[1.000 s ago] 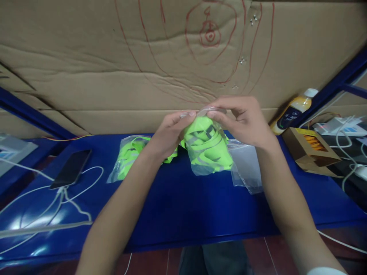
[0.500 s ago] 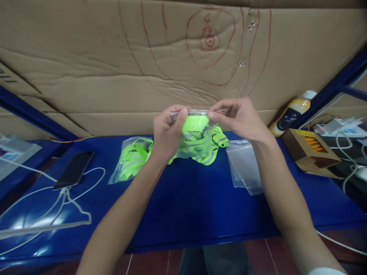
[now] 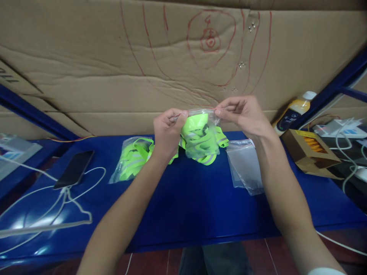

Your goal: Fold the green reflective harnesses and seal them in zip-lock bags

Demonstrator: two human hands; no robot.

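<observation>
Between my two hands hangs a clear zip bag (image 3: 200, 139) with neon-yellow reflective straps inside. My left hand (image 3: 169, 131) pinches the left end of its top edge. At the right end of that edge, my right hand (image 3: 239, 112) pinches the zip strip between thumb and fingers. Behind the bag, loose neon-yellow straps (image 3: 221, 137) with grey stripes lie on the blue table (image 3: 183, 206). Another filled zip bag (image 3: 133, 158) rests left of my left forearm. Flat clear zip bags (image 3: 245, 166) lie under my right wrist.
A phone (image 3: 74, 170) with white cables lies at the left. On the right are a juice bottle (image 3: 294, 112) and an opened brown cardboard box (image 3: 311, 152) with orange items in it. Cardboard (image 3: 86, 76) with red marker lines stands behind the table.
My right hand has slid slightly right along the bag's top edge. The top is now stretched flatter between my hands, and more of the bag's front shows.
</observation>
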